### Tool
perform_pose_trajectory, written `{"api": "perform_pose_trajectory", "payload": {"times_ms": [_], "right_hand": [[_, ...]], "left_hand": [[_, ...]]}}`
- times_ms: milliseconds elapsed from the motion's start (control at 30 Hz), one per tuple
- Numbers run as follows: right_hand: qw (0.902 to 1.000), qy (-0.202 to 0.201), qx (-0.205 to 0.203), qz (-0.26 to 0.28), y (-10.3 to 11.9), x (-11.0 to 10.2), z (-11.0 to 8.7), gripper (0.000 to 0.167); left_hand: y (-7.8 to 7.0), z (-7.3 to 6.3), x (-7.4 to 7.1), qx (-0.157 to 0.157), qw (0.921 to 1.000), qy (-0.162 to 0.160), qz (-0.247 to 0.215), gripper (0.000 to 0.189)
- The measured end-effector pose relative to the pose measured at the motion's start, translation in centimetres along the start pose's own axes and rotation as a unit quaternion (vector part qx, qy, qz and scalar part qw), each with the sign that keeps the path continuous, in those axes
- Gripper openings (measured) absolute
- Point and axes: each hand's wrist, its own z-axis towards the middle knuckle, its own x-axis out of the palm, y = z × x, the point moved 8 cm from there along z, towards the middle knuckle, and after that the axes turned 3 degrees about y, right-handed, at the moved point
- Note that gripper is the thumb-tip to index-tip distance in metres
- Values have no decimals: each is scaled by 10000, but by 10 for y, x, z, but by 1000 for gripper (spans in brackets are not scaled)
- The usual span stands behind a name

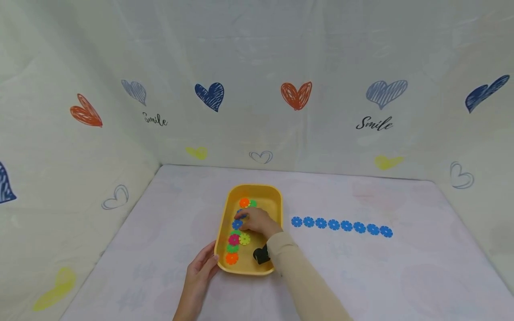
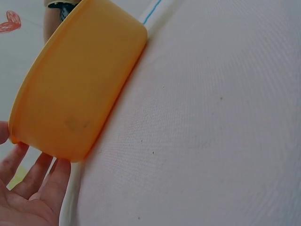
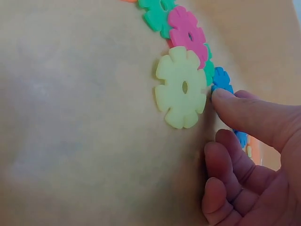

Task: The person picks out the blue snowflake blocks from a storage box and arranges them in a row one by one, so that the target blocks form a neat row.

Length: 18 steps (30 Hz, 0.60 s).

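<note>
A yellow plastic tray [image 1: 277, 203] rests on the table with colourful snowflake discs inside. My left hand [image 1: 202, 263] grips its near left corner, the thumb at the rim and the fingers against the outer wall [image 2: 84, 84]. Reaching into the tray, my right hand [image 1: 259, 220] has thumb and forefinger at a blue snowflake disc [image 3: 221, 79] and appears to pinch its edge; the fingers partly hide it. Beside the thumb lie a pale yellow disc [image 3: 181, 106] and a pink disc [image 3: 187, 33]. Another blue disc [image 3: 241, 138] shows partly behind the hand.
To the right of the tray, several blue discs [image 1: 346, 226] lie in a straight row on the white-covered table [image 1: 361, 276]. Orange [image 1: 232, 258] and green discs [image 1: 233, 248] sit along the tray's left side. A white curtain [image 1: 257, 44] printed with hearts stands behind.
</note>
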Motion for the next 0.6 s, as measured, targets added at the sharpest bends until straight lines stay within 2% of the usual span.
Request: {"api": "perform_pose_trajectory", "payload": {"times_ms": [267,600], "right_hand": [[9996,-171,224,85,-4,0,2,28],[9994,-240,269,9,-3,-2,2,27]], "left_hand": [[1,0,-1,12,10000,2,-4,51],[0,-1,-1,130,9999,36,1,50]]}}
